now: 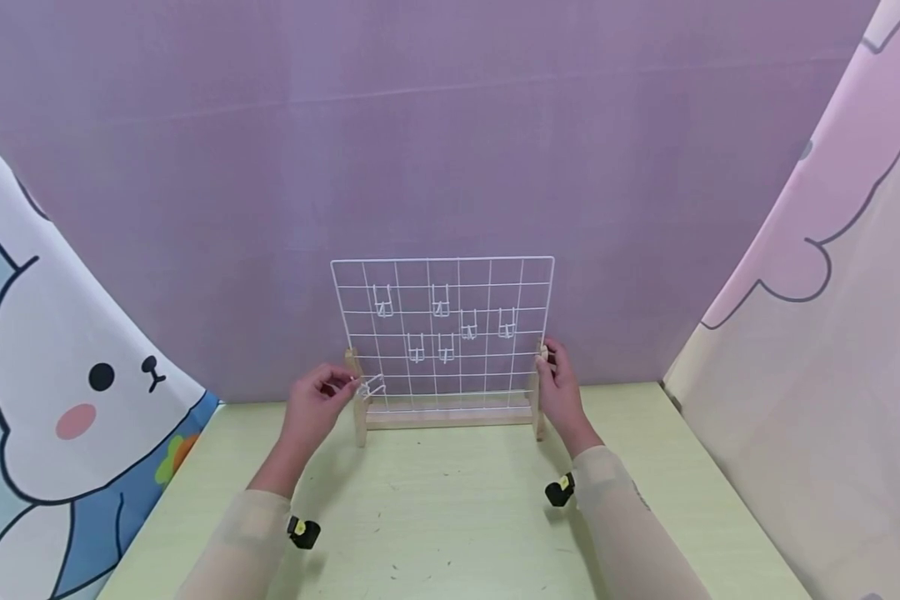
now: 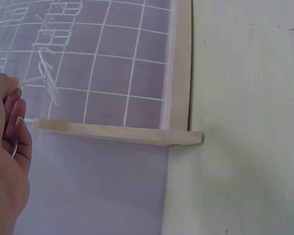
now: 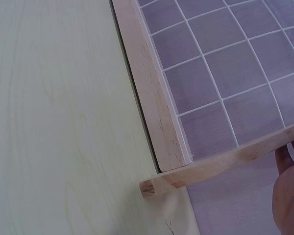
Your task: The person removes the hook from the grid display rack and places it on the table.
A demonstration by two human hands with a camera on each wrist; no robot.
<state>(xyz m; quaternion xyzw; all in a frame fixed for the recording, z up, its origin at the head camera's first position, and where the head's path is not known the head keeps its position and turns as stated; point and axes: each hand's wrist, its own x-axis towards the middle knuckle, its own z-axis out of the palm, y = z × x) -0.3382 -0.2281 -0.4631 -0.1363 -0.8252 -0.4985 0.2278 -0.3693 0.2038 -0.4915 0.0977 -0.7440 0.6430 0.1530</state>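
A white wire grid panel (image 1: pixel 442 329) stands upright in a wooden stand (image 1: pixel 450 419) at the back of a pale green table (image 1: pixel 457 517). Several white wire hooks (image 1: pixel 440 302) hang on the grid. My left hand (image 1: pixel 336 386) pinches one more white hook (image 1: pixel 373 386) at the grid's lower left corner, beside the stand's left post. In the left wrist view my fingers (image 2: pixel 10 98) meet that hook (image 2: pixel 45 78) above the stand's left foot (image 2: pixel 117 132). My right hand (image 1: pixel 553 371) grips the stand's right post (image 1: pixel 542 360). The right wrist view shows the stand's foot (image 3: pixel 215 169) and part of my hand (image 3: pixel 289 196).
A purple cloth backdrop (image 1: pixel 450 150) hangs right behind the grid. A rabbit-print cloth (image 1: pixel 60 392) walls the left side and a pink one (image 1: pixel 832 333) the right. Small black and yellow wrist cameras (image 1: pixel 302 531) sit on both forearms.
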